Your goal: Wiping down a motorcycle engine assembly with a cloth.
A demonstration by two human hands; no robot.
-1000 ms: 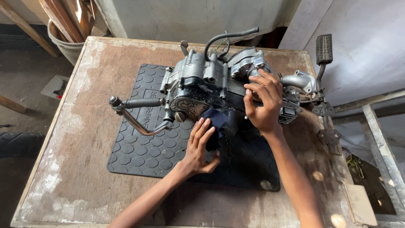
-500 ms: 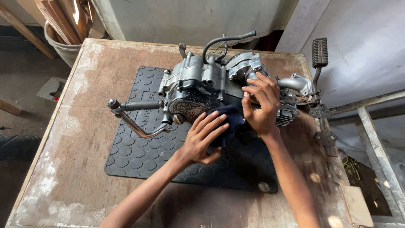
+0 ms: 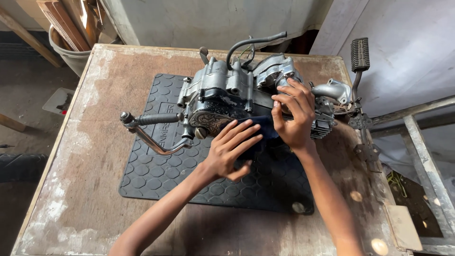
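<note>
In the upper left of the frame, a bucket (image 3: 71,52) with wooden planks is seen behind the bench (image 3: 85,156). Left of centre, a black rubber mat (image 3: 151,175) is spread on the bench, and a kick lever (image 3: 151,130) juts out over it from the engine (image 3: 227,95), which is set at the upper centre on the mat. Just below the engine, the left hand (image 3: 231,150) is laid flat on a dark blue cloth (image 3: 265,130), its fingers (image 3: 246,132) straight and slightly apart, clamped on nothing. To its right, the right hand (image 3: 293,116) is pressed against the engine's side, fingers curled on the casing and the cloth's edge. At the right edge, a footpeg (image 3: 360,54) is raised above a metal frame (image 3: 422,156).
</note>
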